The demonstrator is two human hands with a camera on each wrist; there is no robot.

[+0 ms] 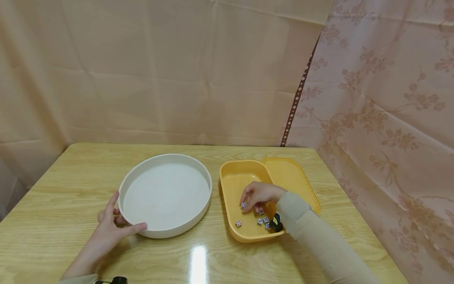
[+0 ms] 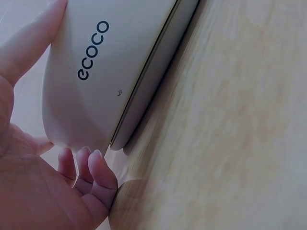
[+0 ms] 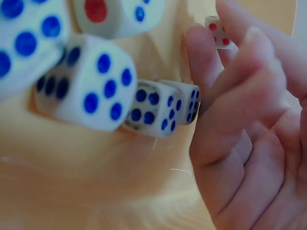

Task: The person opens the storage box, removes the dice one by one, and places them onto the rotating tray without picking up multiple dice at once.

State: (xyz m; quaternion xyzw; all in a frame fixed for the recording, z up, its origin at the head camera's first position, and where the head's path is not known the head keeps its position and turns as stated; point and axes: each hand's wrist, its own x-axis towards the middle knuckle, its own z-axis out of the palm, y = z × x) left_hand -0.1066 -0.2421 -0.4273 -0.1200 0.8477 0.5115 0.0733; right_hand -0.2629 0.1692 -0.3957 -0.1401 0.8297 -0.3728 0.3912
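My right hand [image 1: 260, 195] reaches into a yellow plastic container [image 1: 224, 197]. It pinches a white die [image 3: 219, 32] between thumb and fingertip, with red dots on the face seen from the wrist. Several more white dice [image 1: 266, 220] with blue dots lie on the container floor near the hand, and one red-dotted die [image 1: 238, 223] sits apart to the left. On the left, my left hand [image 1: 111, 227] rests against the outer wall of a round white tray [image 1: 166, 193], thumb and index finger spread along it. Its other fingers bend loosely by the wall, under the "ecoco" print.
A yellow lid [image 1: 292, 177] lies on the wooden table [image 1: 88, 165] behind and right of the container, partly hidden by it. A beige curtain [image 1: 170, 79] hangs at the back, and a pink floral curtain [image 1: 390, 118] borders the right side.
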